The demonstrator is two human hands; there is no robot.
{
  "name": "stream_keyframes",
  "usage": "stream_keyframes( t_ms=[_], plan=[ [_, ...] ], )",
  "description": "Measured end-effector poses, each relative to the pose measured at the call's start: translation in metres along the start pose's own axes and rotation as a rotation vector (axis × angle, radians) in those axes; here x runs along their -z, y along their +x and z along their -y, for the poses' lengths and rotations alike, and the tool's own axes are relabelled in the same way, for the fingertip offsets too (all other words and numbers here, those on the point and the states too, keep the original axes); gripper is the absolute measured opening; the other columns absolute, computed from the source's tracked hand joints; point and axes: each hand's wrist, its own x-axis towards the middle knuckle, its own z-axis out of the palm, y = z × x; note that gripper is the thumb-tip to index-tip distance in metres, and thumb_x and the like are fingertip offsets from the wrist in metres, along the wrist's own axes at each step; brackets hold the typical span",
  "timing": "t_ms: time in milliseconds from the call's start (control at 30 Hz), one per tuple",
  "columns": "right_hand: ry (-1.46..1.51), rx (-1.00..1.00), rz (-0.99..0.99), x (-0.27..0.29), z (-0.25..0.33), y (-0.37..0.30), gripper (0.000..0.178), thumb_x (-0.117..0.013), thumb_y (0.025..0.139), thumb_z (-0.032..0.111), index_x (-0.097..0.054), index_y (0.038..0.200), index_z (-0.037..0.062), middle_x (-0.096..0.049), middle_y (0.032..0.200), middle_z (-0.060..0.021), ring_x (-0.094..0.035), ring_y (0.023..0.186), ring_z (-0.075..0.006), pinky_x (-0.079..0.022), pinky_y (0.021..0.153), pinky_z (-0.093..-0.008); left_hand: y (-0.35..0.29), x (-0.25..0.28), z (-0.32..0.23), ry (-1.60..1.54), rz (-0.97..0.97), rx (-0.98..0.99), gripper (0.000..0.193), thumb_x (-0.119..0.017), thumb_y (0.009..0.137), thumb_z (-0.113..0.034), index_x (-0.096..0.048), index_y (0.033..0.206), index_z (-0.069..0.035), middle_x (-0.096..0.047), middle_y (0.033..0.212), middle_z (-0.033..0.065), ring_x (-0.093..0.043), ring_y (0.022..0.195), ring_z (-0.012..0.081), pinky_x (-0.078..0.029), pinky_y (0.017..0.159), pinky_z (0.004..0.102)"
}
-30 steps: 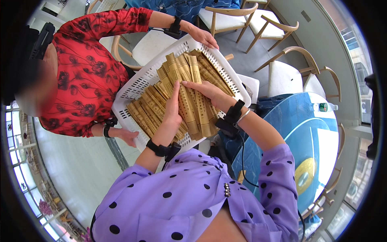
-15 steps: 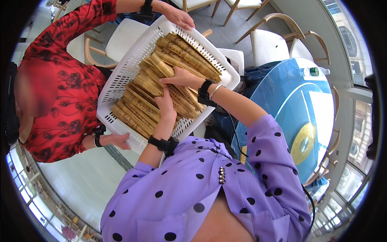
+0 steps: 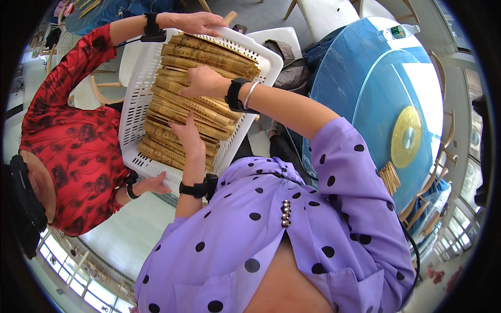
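A white perforated plastic basket (image 3: 131, 88) is packed with rows of tan, carved, folded hand fans (image 3: 203, 55). My right hand (image 3: 207, 82) is over the middle of the pile, its fingers and thumb curved around fans there; the fingertips are partly hidden. Lower on the same pile, my left hand (image 3: 188, 138) rests with thumb and forefinger spread, touching the fans and gripping none that I can see. Another person in a red patterned top holds the basket, with one hand (image 3: 201, 22) at its far rim and the other hand (image 3: 155, 183) at its near left corner.
To the right stands a round table with a blue cover (image 3: 334, 88) and a glass turntable with a gold centre (image 3: 406, 136). On it are a plastic bottle (image 3: 401, 32) and a small bundle of tan sticks or fans (image 3: 389, 178). Pale chairs (image 3: 321, 18) stand beyond.
The basket and the other person's hands sit further left and higher in view. My right hand has moved off the raised fan tips onto the pile; my hands are further apart. More of the table shows.
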Motion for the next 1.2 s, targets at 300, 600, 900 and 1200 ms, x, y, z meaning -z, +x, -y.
stream_keyframes(
  t_ms=[300,600,900,1200],
  plan=[
    [0.315,0.057,-0.374,0.093,-0.02,-0.144,0.045,-0.072,0.087,0.035,-0.068,0.104,-0.0067,-0.071,0.098,-0.0248,-0.068,0.096,-0.0389,-0.053,0.088,-0.0416,-0.079,-0.076,-0.056,0.29,0.175,-0.337,0.066,-0.058,0.097,-0.006,-0.024,0.153,0.002,-0.031,0.154,0.0177,-0.04,0.136,0.0266,-0.035,0.115,0.0403],
    [0.63,-0.686,-1.259,-0.009,-0.133,-0.461,0.025,-0.065,0.096,0.016,-0.068,0.114,-0.0011,-0.073,0.101,-0.0126,-0.069,0.086,-0.0179,-0.056,0.077,-0.0302,-0.207,-0.248,0.013,0.679,1.543,-0.35,0.037,-0.063,0.098,-0.015,-0.057,0.132,-0.001,-0.064,0.124,0.0106,-0.06,0.116,0.0201,-0.047,0.1,0.0339],
    [-0.108,-1.142,-1.058,-0.224,-0.193,-0.604,0.068,-0.088,0.067,0.017,-0.059,0.127,0.0043,-0.056,0.13,-0.0109,-0.052,0.121,-0.032,-0.045,0.101,-0.0416,-0.275,-0.257,0.21,0.908,2.392,-1.456,0.071,-0.085,0.071,-0.024,-0.054,0.13,0.001,-0.054,0.126,0.0147,-0.05,0.12,0.0315,-0.043,0.101,0.0404],
    [-0.2,-1.093,-1.116,-0.242,-0.217,-0.606,0.043,-0.083,0.067,0.012,-0.06,0.103,0.0086,-0.058,0.106,-0.0055,-0.057,0.103,-0.0263,-0.048,0.087,-0.0379,-0.26,-0.24,0.259,0.704,2.494,-1.8,0.031,-0.072,0.08,-0.019,-0.058,0.102,-0.003,-0.053,0.098,0.011,-0.053,0.096,0.0269,-0.045,0.08,0.0352]
  ],
)
